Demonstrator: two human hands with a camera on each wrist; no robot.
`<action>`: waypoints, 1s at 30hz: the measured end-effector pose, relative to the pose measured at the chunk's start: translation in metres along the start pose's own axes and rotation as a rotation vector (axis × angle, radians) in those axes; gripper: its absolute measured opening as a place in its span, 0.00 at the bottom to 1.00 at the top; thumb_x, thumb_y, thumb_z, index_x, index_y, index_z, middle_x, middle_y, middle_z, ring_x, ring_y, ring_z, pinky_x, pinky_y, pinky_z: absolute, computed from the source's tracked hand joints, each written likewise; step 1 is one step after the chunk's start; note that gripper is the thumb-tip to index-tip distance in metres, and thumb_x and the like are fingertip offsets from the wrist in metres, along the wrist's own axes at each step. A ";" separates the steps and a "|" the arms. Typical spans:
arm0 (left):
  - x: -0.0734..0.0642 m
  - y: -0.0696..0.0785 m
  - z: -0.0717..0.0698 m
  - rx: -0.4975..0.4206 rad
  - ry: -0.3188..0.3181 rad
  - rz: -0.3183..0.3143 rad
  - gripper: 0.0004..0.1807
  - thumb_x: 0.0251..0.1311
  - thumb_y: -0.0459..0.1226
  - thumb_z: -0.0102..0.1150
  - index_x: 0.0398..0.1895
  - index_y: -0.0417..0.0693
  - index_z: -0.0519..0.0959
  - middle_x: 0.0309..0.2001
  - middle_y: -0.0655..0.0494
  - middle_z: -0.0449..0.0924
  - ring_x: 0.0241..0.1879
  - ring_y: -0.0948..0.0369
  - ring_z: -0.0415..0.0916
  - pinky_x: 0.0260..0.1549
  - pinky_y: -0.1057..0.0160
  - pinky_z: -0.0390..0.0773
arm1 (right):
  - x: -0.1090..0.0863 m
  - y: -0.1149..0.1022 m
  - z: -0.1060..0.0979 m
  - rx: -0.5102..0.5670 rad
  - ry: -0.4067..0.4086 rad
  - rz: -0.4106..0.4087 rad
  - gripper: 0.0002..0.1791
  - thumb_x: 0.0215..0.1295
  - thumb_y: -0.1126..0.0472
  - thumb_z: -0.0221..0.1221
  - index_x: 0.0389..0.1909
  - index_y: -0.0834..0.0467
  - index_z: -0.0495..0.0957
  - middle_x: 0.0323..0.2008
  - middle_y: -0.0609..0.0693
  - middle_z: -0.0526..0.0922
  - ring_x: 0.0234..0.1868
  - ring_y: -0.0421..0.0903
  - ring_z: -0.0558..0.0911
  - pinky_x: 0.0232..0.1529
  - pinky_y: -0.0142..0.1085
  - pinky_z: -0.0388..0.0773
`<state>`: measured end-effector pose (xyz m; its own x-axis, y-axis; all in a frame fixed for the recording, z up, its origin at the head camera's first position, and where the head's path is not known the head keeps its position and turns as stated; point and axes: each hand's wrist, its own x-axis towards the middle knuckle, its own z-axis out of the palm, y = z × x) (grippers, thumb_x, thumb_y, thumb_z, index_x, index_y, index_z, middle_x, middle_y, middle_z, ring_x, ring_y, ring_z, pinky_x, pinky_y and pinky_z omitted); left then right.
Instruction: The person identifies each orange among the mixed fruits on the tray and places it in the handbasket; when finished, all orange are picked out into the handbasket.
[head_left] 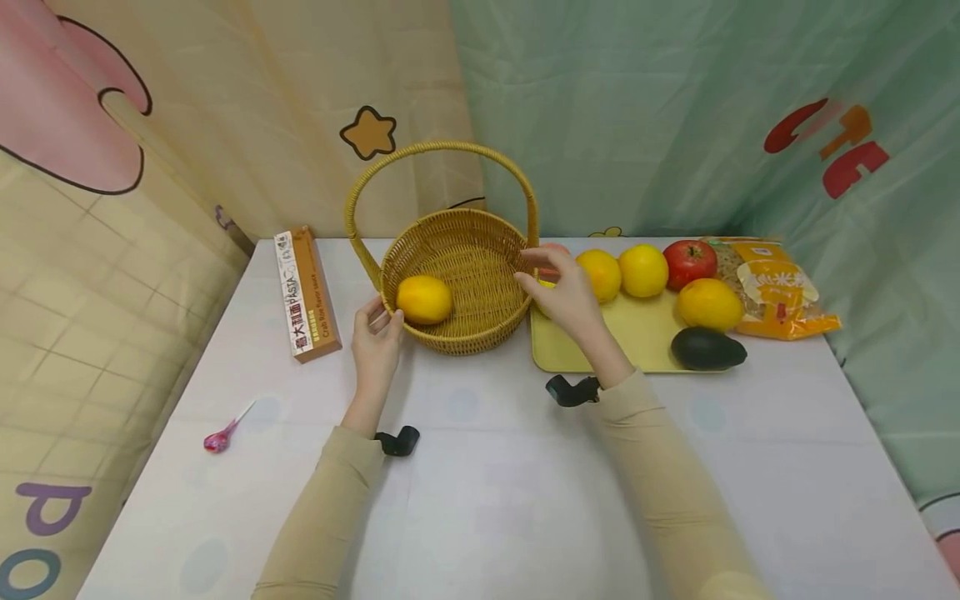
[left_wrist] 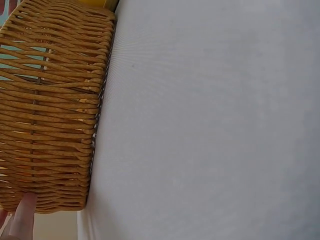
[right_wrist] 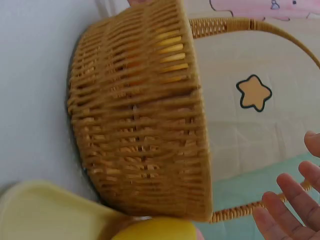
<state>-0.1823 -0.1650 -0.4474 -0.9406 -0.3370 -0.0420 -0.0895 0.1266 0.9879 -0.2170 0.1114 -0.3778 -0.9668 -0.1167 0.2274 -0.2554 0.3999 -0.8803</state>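
Observation:
A woven basket [head_left: 480, 275] with a tall arched handle stands at the back of the table. Inside it, at the left, lies a yellow, mango-like fruit [head_left: 424, 300]. My left hand [head_left: 377, 342] grips the basket's left front side, and its thumb [left_wrist: 24, 215] lies against the weave in the left wrist view. At the right rim, my right hand [head_left: 566, 296] has its fingers spread and holds nothing. The right wrist view shows those fingers [right_wrist: 287, 200] beside the handle, above the rim. Partly hidden by this hand, a yellow fruit [right_wrist: 157, 230] sits right by the basket.
Right of the basket, a pale yellow tray [head_left: 637, 342] carries several yellow fruits [head_left: 643, 271], a red apple [head_left: 690, 264] and a dark avocado [head_left: 707, 348]. Beyond it lies a bag of grain [head_left: 780, 292]. To the left are a pasta box [head_left: 307, 296] and a wrapped lollipop [head_left: 217, 441].

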 end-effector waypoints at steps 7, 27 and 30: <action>0.001 0.001 -0.003 0.004 -0.030 -0.006 0.29 0.69 0.39 0.56 0.70 0.43 0.61 0.67 0.43 0.66 0.63 0.51 0.70 0.60 0.56 0.79 | -0.002 0.020 -0.034 -0.038 0.083 0.097 0.25 0.65 0.55 0.64 0.60 0.61 0.75 0.59 0.58 0.79 0.61 0.53 0.76 0.65 0.48 0.75; 0.002 -0.001 -0.005 -0.037 -0.026 -0.035 0.30 0.68 0.39 0.58 0.70 0.45 0.62 0.67 0.44 0.68 0.64 0.52 0.70 0.61 0.57 0.78 | 0.002 0.057 -0.074 -0.229 0.095 0.270 0.35 0.66 0.51 0.63 0.69 0.62 0.65 0.68 0.62 0.67 0.68 0.60 0.66 0.72 0.51 0.65; 0.003 0.000 -0.004 -0.039 -0.030 -0.041 0.30 0.68 0.39 0.58 0.70 0.45 0.61 0.67 0.44 0.68 0.64 0.52 0.70 0.62 0.58 0.77 | 0.004 0.060 -0.072 -0.249 0.083 0.306 0.37 0.67 0.52 0.62 0.71 0.62 0.61 0.70 0.63 0.64 0.69 0.61 0.64 0.74 0.52 0.62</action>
<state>-0.1832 -0.1699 -0.4465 -0.9457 -0.3134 -0.0863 -0.1159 0.0769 0.9903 -0.2367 0.2004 -0.3998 -0.9937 0.1118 0.0124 0.0593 0.6142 -0.7869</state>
